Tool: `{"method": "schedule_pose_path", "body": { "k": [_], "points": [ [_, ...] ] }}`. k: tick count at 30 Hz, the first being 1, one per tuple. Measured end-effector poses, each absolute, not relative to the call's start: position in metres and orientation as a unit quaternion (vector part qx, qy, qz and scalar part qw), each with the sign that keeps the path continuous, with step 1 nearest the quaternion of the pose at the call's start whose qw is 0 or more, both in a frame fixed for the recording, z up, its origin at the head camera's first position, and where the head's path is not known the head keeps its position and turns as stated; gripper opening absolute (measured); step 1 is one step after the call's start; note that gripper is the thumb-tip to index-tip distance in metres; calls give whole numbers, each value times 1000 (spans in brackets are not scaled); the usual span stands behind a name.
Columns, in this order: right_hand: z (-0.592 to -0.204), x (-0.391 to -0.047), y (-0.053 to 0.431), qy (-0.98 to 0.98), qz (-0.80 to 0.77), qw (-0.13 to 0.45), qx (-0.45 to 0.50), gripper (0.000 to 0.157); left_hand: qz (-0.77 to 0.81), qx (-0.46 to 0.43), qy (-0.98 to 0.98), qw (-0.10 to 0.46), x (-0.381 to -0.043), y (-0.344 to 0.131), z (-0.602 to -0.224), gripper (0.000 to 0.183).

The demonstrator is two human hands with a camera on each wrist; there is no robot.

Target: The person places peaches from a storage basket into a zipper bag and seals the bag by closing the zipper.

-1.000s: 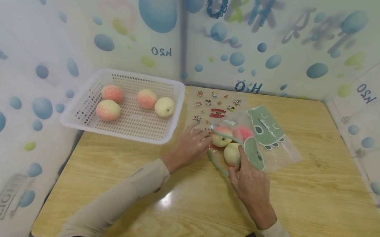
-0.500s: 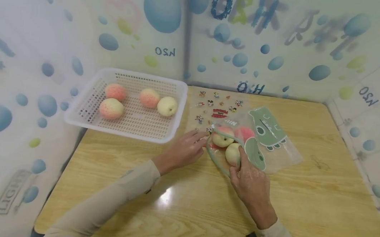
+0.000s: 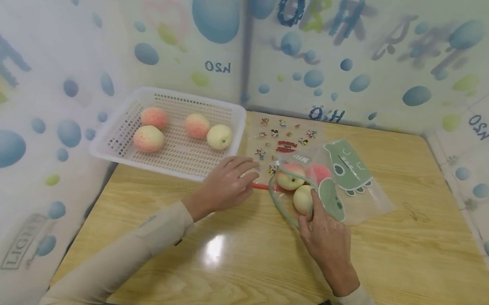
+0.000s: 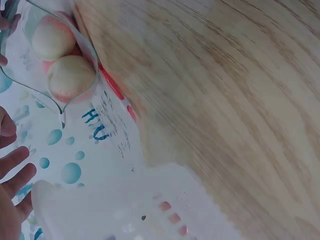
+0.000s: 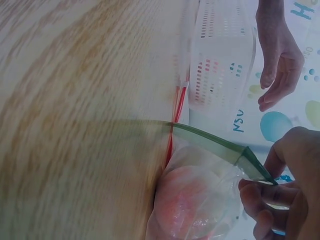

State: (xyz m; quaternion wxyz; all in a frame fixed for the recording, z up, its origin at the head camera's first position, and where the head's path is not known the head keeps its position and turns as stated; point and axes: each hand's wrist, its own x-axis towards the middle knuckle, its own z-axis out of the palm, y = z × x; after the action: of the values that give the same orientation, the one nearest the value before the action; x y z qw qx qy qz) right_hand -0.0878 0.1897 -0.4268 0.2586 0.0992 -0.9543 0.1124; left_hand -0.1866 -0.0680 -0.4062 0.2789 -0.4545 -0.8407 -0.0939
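Observation:
My right hand (image 3: 327, 237) pinches the green-edged mouth of a clear zip bag (image 5: 240, 155) printed with a green dinosaur (image 3: 347, 165). The mouth gapes toward the left. Inside lie a blushed peach (image 3: 290, 179), a pink peach (image 3: 319, 173) and a cream peach (image 3: 303, 200). My left hand (image 3: 228, 184) holds nothing, its fingers loosely bent over the table between the bag and a white basket (image 3: 166, 169). In the left wrist view, its fingers (image 4: 20, 172) stay apart from the bag's mouth. The basket holds several peaches (image 3: 149, 138).
A second clear bag (image 3: 266, 126) with cartoon prints and a red zip (image 3: 260, 186) lies flat behind and partly under the dinosaur bag. The wooden table (image 3: 263, 268) meets a wall sheet (image 3: 297, 100) printed with blue drops at the back.
My left hand has drawn back leftward from the bag's mouth toward the basket, uncovering the red zip. The right hand keeps its pinch on the bag's edge. The head view has shifted slightly.

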Motion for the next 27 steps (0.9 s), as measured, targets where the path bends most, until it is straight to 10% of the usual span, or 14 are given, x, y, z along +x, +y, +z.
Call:
{"method": "schedule_pose_path", "body": {
  "k": [27],
  "points": [
    [-431,-90,188,-962,121,229,88,61,-63,-389,-880,265,-198,-112,-392,27]
  ]
}}
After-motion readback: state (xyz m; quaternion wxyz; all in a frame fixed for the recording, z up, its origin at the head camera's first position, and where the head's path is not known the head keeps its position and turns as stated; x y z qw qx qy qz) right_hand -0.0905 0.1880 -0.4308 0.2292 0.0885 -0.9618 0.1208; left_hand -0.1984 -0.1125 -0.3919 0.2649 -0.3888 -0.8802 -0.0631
